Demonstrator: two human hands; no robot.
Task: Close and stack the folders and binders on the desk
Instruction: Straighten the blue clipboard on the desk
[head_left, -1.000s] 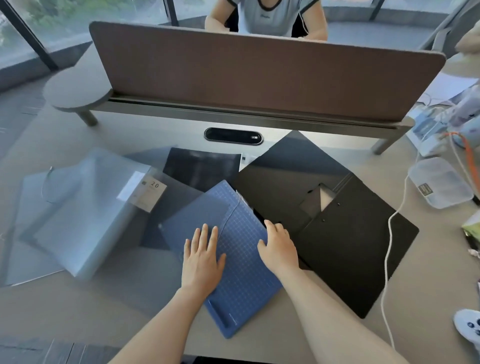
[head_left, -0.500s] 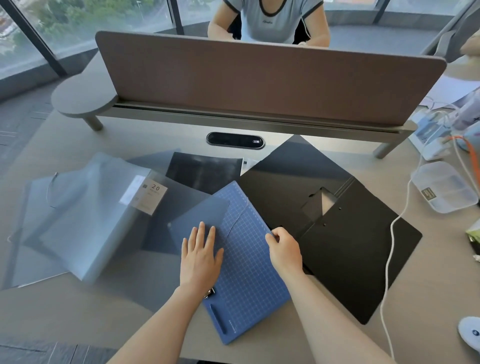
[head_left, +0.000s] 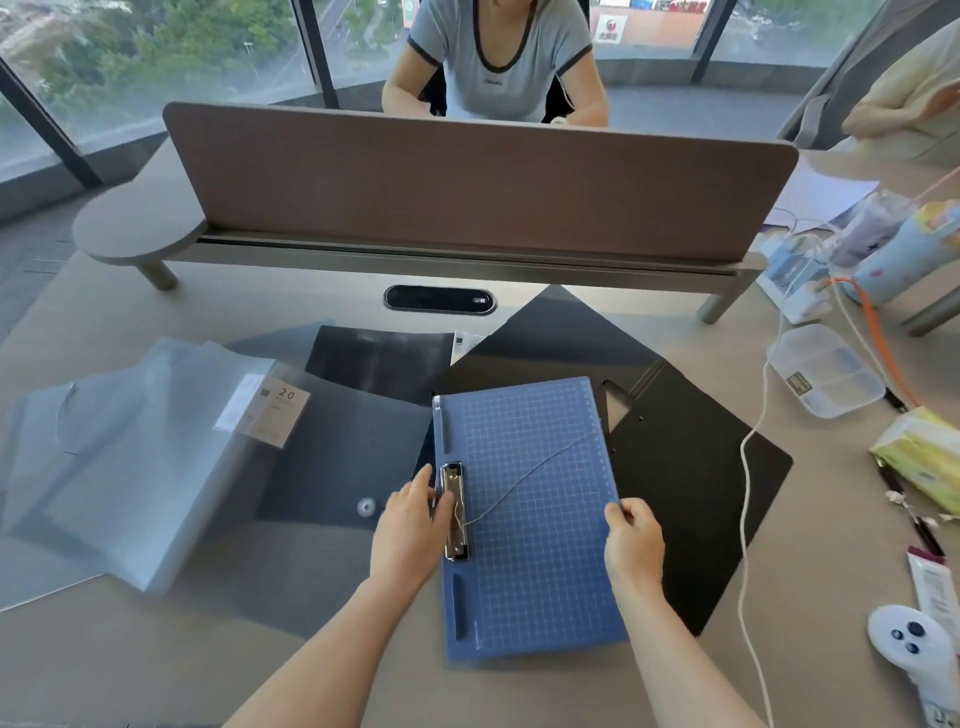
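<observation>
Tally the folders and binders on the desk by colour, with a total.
Blue: 1, the clipboard folder held by the left hand and right hand
Black: 1, the open folder
Smoky grey: 1, the snap folder
Clear frosted: 1, the pocket binder
Total: 4

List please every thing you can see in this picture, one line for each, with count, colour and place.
Blue gridded clipboard folder: 1, blue, desk centre, held at both side edges.
Silver metal clip: 1, silver, folder's left edge.
Open black folder: 1, black, under and right of the blue one.
Translucent grey pocket folder: 1, grey, left.
Dark snap-button envelope folder: 1, smoky grey, centre-left.
Brown desk divider: 1, brown, far side.
Clear plastic box: 1, clear, right.
White cable: 1, white, right.
White controller: 1, white, lower right.
Seated person: 1, grey shirt, behind divider.
Left hand: fingers at the clip.
Right hand: fingers gripping the folder's right edge.
</observation>
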